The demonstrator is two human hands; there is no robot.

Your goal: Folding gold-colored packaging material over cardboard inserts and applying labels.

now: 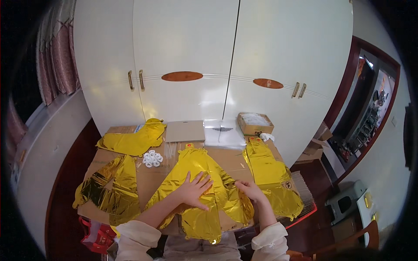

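A flat, uninflated gold foil balloon (pixel 191 163) is spread across the middle of a cardboard-covered table, its lower end reaching over the front edge. My left hand (pixel 194 192) lies flat on it with the fingers spread. At the balloon's right edge, my right hand (pixel 250 190) has its fingers curled together, pinching the foil. Three more flat gold foil balloons lie around it: one (pixel 135 141) at the far left, one (pixel 117 185) at the near left, and one (pixel 270 174) to the right.
White ribbon coils (pixel 153 159) sit beside white straws (pixel 170 151). Behind are a grey-brown cardboard sheet (pixel 185 131), clear plastic bags (pixel 224 137) and an open carton (pixel 257 129) with white contents. A white cabinet (pixel 187 43) stands behind the table. A red bag (pixel 102 238) hangs at the front left.
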